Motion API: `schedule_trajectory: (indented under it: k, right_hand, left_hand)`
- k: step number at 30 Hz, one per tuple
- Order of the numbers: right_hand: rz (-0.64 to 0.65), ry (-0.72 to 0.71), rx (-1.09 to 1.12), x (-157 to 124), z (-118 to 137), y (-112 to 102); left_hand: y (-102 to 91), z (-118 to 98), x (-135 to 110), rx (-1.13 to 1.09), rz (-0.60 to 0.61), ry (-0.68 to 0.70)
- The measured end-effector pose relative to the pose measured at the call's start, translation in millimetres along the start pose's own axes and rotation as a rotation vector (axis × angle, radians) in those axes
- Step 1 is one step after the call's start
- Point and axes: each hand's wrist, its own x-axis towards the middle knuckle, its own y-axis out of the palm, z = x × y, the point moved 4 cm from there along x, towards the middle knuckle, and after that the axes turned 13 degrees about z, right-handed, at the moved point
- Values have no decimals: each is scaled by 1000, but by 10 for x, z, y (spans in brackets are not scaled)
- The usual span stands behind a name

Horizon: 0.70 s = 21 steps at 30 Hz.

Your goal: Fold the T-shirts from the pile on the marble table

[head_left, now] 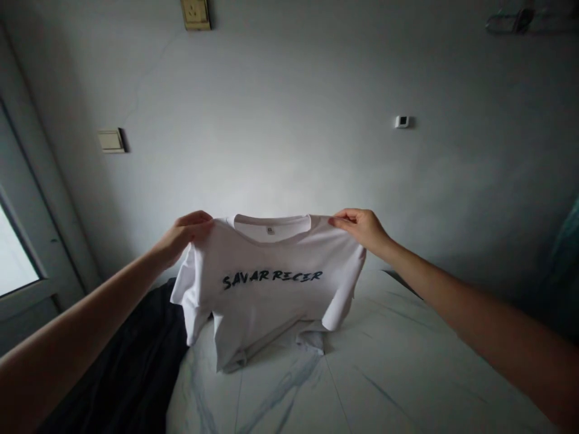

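A white short-sleeved T-shirt (266,289) with dark brush-style lettering reading "SAVAR RECER" hangs in the air, front facing me. My left hand (187,233) pinches its left shoulder near the collar, and my right hand (359,229) pinches the opposite shoulder. The hem sags down and rests loosely against the bed sheet (362,367) beneath. The shirt's back is hidden behind its front.
A dark cloth (126,361) lies along the left of the bed. A grey wall stands behind, with a beige wall switch (111,140), a socket (196,14) and a small white sensor (401,122). A window frame (40,241) runs down the left side.
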Motion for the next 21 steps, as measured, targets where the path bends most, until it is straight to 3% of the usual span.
schedule_trajectory:
  k: [6,11,16,21]
  right_hand:
    - [-176,-286,-333,-922,499,528]
    - [-121,-338,-548,-1395,591,917]
    - [-34,-387,-611,-1658,485,1021]
    - [-3,-319,-514,-1658,311,960]
  left_hand:
    - [609,226,-830,-1,-140,-21]
    - [1030,323,-1276,81,-165,-19]
    - [1141,323,-1518,254,-211,51]
    - [985,448,-1593,458,-312,87]
